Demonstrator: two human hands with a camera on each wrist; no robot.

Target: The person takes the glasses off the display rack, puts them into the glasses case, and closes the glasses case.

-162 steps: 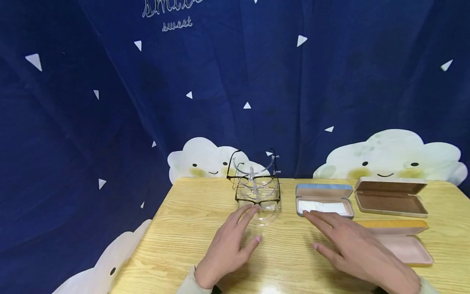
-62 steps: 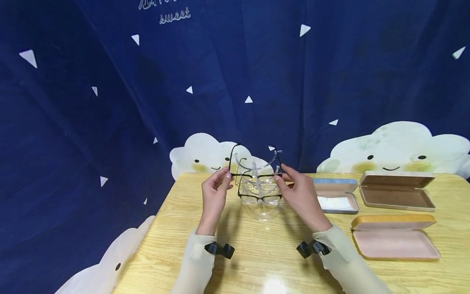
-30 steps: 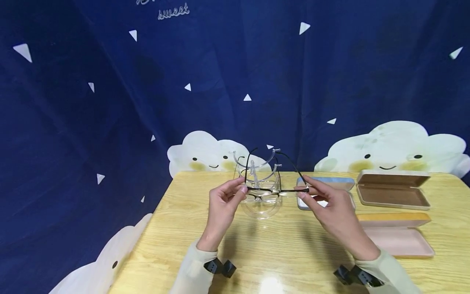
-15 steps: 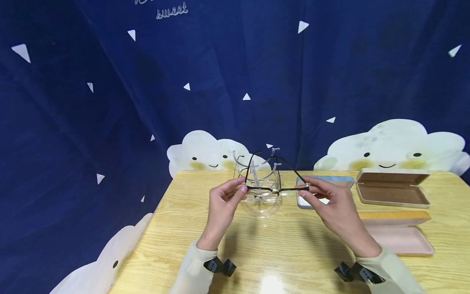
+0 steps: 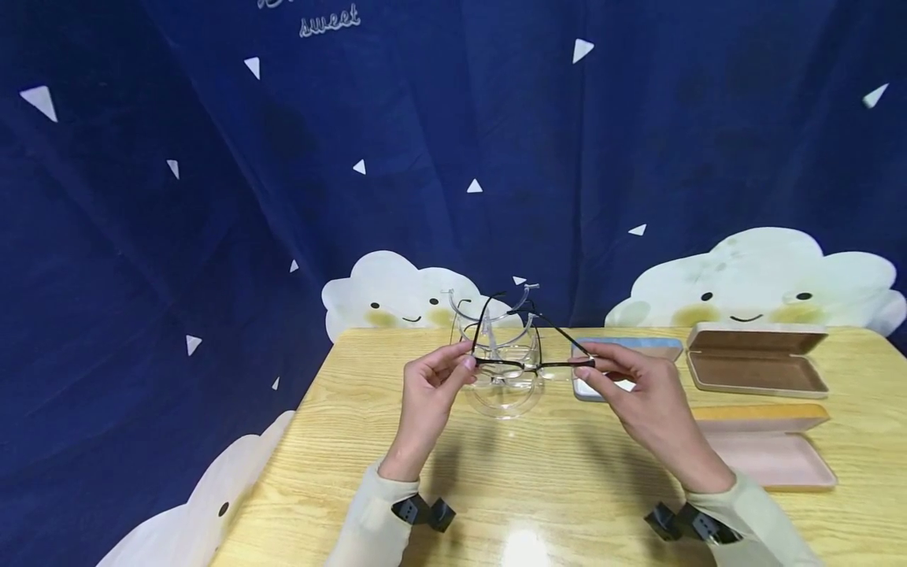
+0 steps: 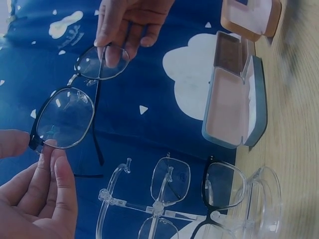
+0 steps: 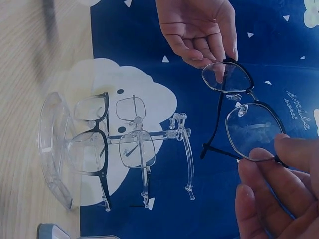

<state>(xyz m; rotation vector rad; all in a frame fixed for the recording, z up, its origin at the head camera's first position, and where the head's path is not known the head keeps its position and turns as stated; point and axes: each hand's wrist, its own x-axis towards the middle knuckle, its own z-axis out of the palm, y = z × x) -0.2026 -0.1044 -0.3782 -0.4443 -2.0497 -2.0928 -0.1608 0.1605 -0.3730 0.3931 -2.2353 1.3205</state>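
Both hands hold a pair of eyeglasses (image 5: 499,363) with a black upper rim, in front of a clear display stand (image 5: 499,415). My left hand (image 5: 428,402) pinches one end of the frame between thumb and fingers; my right hand (image 5: 652,402) pinches the opposite end. The temples point away from me and slant inward, their tips close together. In the right wrist view, a black-framed pair (image 7: 102,132) and a thin metal-rimmed pair (image 7: 127,154) rest on the stand, below its bare top arm.
Right of the stand, an open blue glasses case (image 5: 627,344) holds a white cloth, partly behind my right hand. Beyond it lies an open brown case (image 5: 758,378), with an open orange case (image 5: 761,413) nearer me. A dark blue curtain (image 5: 425,118) hangs behind the wooden table (image 5: 340,441).
From resting over the table, both hands reached the stand's top eyeglasses, lifted them off and brought them nearer and rightward. Over the last second the right temple has swung inward a little.
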